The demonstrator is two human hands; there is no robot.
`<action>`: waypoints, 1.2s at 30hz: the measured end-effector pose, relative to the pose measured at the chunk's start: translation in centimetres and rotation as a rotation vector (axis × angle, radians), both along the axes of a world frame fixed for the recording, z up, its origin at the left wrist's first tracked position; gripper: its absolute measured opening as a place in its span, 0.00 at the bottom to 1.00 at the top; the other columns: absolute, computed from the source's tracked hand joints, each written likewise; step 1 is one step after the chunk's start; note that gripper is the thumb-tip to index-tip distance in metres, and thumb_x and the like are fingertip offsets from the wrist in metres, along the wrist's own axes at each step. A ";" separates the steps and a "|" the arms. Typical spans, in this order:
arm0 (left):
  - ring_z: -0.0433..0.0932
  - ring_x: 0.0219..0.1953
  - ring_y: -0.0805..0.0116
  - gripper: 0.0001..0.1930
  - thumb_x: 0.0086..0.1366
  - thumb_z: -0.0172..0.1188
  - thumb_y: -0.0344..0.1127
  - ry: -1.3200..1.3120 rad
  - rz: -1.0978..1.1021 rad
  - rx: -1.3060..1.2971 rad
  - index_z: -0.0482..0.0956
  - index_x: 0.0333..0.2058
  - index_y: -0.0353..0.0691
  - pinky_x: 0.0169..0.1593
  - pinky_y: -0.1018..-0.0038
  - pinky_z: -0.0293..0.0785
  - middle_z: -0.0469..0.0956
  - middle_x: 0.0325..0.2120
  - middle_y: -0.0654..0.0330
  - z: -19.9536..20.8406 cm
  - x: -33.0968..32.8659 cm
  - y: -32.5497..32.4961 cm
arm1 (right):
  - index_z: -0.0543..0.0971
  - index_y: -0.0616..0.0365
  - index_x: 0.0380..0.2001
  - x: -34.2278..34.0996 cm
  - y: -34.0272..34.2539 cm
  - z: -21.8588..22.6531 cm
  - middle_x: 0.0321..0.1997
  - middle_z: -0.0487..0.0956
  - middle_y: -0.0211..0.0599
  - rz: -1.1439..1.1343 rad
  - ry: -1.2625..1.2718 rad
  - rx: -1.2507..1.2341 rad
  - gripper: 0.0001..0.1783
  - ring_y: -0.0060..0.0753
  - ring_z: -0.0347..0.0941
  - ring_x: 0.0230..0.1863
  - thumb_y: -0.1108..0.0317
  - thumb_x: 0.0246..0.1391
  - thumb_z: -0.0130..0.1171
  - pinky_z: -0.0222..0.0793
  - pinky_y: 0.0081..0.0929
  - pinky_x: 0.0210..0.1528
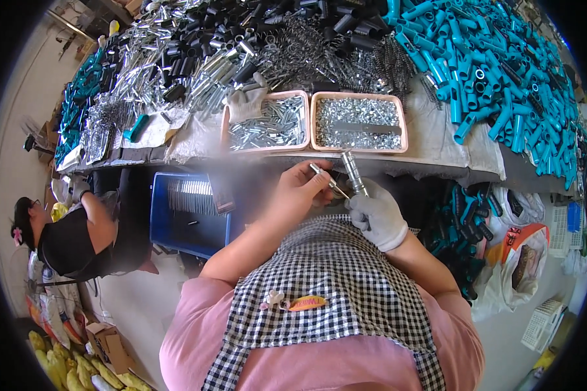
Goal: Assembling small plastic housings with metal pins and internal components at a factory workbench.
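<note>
My bare left hand (303, 186) pinches a slim silver metal pin (322, 173) between thumb and fingers. My right hand (379, 218), in a pale grey glove, grips a stepped silver metal tube (352, 171) that stands up out of the fist. The pin's lower end points toward the right fingers, and I cannot tell whether it touches the tube. Both hands are held in front of the table edge, above my checked apron (332, 287). Just beyond them are a pink tray (308, 120) of metal pins and another pink tray (314, 130) of tiny metal parts.
A flat metal strip (368, 128) lies in the right tray; a glove (246, 103) rests over the left one. Teal tubes (502, 85), black sleeves (189, 39) and springs (319, 52) heap the table. Below left is a blue bin (192, 234). A co-worker (78, 234) sits at left.
</note>
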State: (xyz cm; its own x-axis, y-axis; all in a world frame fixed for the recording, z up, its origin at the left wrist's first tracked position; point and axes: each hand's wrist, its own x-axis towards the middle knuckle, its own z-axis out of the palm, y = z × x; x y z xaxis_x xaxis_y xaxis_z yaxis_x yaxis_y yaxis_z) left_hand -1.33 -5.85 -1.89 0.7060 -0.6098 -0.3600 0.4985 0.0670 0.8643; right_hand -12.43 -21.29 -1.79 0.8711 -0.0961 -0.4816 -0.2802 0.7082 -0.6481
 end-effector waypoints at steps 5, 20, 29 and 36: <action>0.74 0.22 0.75 0.12 0.62 0.58 0.26 -0.337 0.044 0.166 0.72 0.45 0.32 0.27 0.76 0.72 0.75 0.24 0.63 -0.7 -0.8 1.2 | 0.74 0.62 0.39 -0.6 0.0 -0.8 0.21 0.70 0.29 0.213 -0.456 -1.193 0.11 0.20 0.66 0.18 0.76 0.49 0.53 0.60 0.20 0.19; 0.71 0.20 0.81 0.15 0.61 0.61 0.27 -0.259 0.153 -0.021 0.72 0.47 0.34 0.23 0.81 0.68 0.72 0.20 0.68 -1.1 0.4 4.2 | 0.74 0.66 0.43 0.4 3.0 0.7 0.24 0.74 0.33 0.177 -0.048 -0.445 0.16 0.18 0.65 0.18 0.64 0.58 0.51 0.60 0.16 0.19; 0.69 0.17 0.77 0.08 0.59 0.59 0.23 -0.207 0.428 -0.024 0.73 0.38 0.34 0.20 0.79 0.67 0.71 0.19 0.64 -2.2 2.7 7.6 | 0.77 0.71 0.39 -1.6 1.0 -2.0 0.26 0.77 0.34 0.127 -0.155 -1.078 0.15 0.18 0.69 0.21 0.79 0.45 0.61 0.65 0.17 0.23; 0.67 0.15 0.75 0.03 0.59 0.56 0.24 -0.236 0.676 -0.059 0.73 0.32 0.33 0.18 0.77 0.65 0.70 0.17 0.63 -1.0 4.4 7.9 | 0.80 0.66 0.32 -0.7 1.5 0.9 0.29 0.80 0.47 0.076 -0.336 -1.423 0.16 0.40 0.79 0.30 0.69 0.38 0.68 0.74 0.29 0.37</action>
